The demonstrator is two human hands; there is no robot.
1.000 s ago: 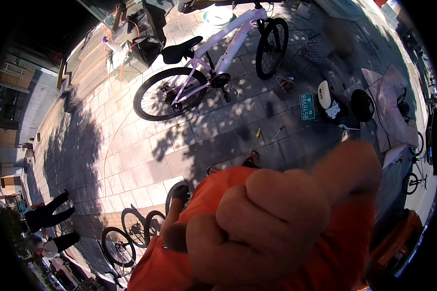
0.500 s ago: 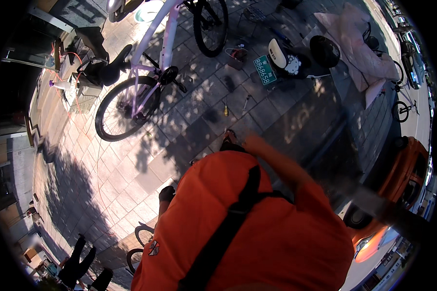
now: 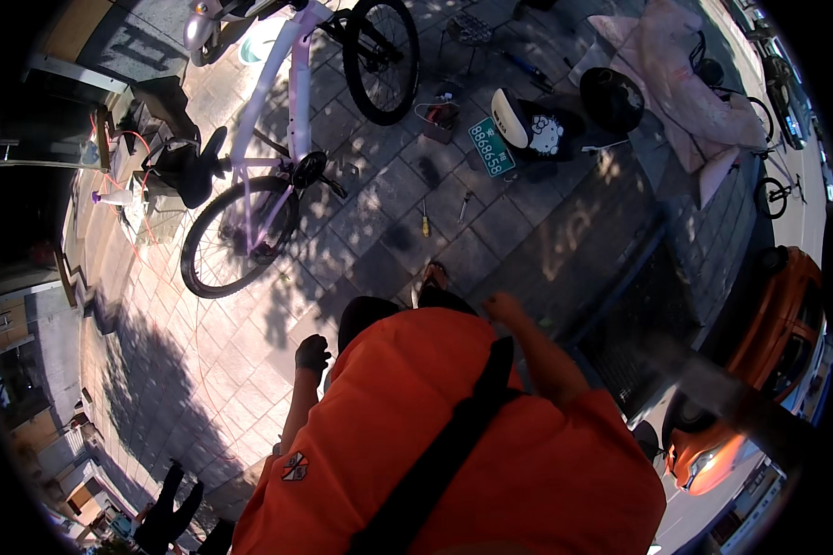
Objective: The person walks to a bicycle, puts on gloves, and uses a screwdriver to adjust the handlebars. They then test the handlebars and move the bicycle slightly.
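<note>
My left hand point(image 3: 313, 353), in a black glove, hangs beside my body over the sunlit paving with its fingers curled in and nothing visible in them. Bare and closed, my right hand point(image 3: 502, 307) is held in front of my orange shirt, with no object showing in it. Both hands are apart from everything around. Ahead on the paving lie a yellow-handled screwdriver point(image 3: 426, 225) and a small metal tool point(image 3: 466, 205). A pale purple bicycle point(image 3: 298, 102) stands farther off to the left, its rear wheel toward me.
A scooter with a green plate point(image 3: 491, 148) and a pink cover point(image 3: 676, 83) stand at the far right. A dark toolbox point(image 3: 440, 120) sits near the bicycle's front wheel. An orange car point(image 3: 759, 351) is on the right. An orange hose point(image 3: 130, 222) trails at left.
My body has moved forward a little, and the gloved left hand now shows more fully beside me. My right hand has shifted slightly to the right and nearer.
</note>
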